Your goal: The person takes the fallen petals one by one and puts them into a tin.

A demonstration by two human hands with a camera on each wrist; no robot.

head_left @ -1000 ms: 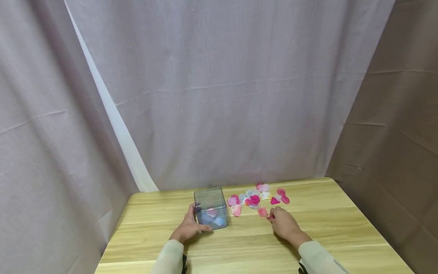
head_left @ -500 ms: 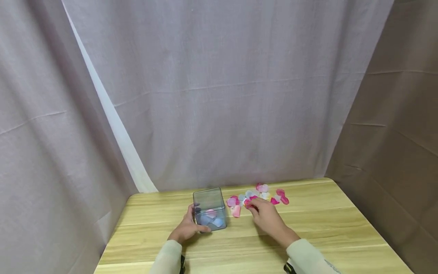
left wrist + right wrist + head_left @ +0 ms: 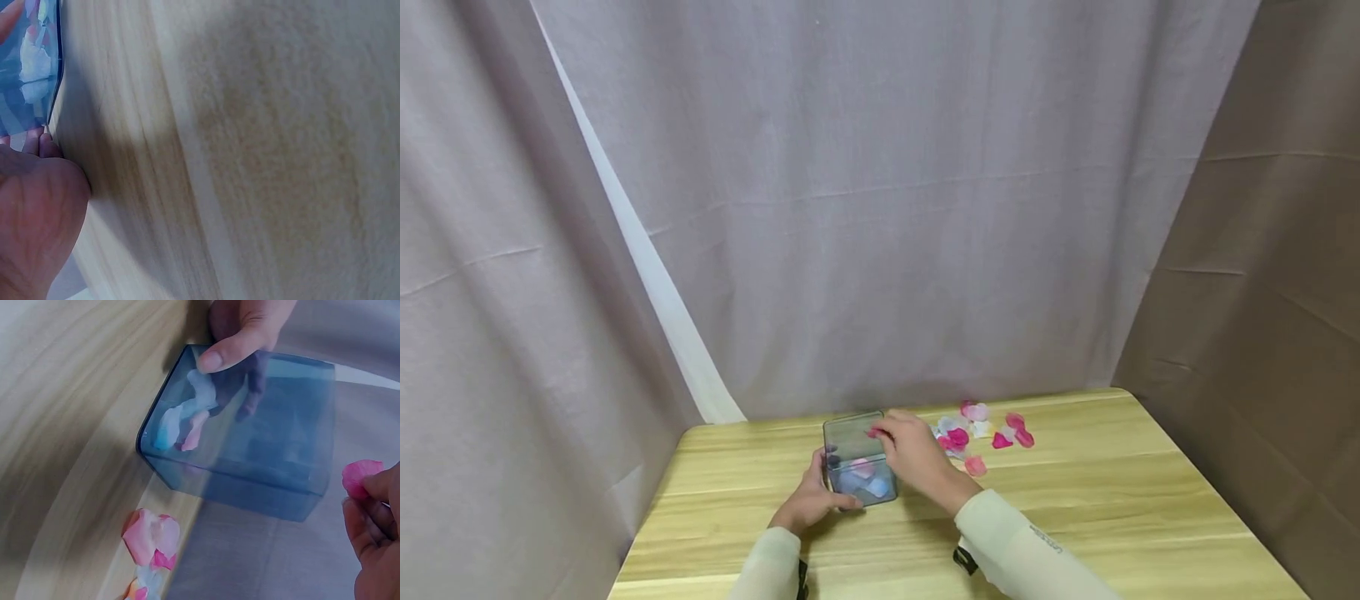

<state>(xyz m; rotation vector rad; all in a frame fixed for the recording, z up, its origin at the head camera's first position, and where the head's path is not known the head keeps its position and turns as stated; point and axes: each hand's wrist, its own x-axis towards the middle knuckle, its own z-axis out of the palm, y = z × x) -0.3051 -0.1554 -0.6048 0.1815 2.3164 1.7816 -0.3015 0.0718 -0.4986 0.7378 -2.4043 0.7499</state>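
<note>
A square, see-through bluish-grey box (image 3: 852, 432) stands on the table, with several pale blue, white and pink petals (image 3: 194, 428) at its bottom. My left hand (image 3: 811, 502) grips the box from the left, its thumb along the near side and the fingers round the far side. Over the box's opening, my right hand (image 3: 919, 457) pinches a bright pink petal (image 3: 359, 477) between thumb and fingertips. In the left wrist view, only the heel of the hand, some fingertips and a corner of the box show.
Loose petals (image 3: 957, 437) in pink, white and pale blue lie right of the box, partly behind my right hand. A coral petal (image 3: 975, 466) lies nearer, and a dark pink group (image 3: 1021, 428) farther right. Grey curtain (image 3: 925, 250) hangs behind the wooden table (image 3: 1120, 500).
My right hand has moved left from beside the coral petal, across the loose petals, to above the box with a pink petal. My left hand has stayed on the box.
</note>
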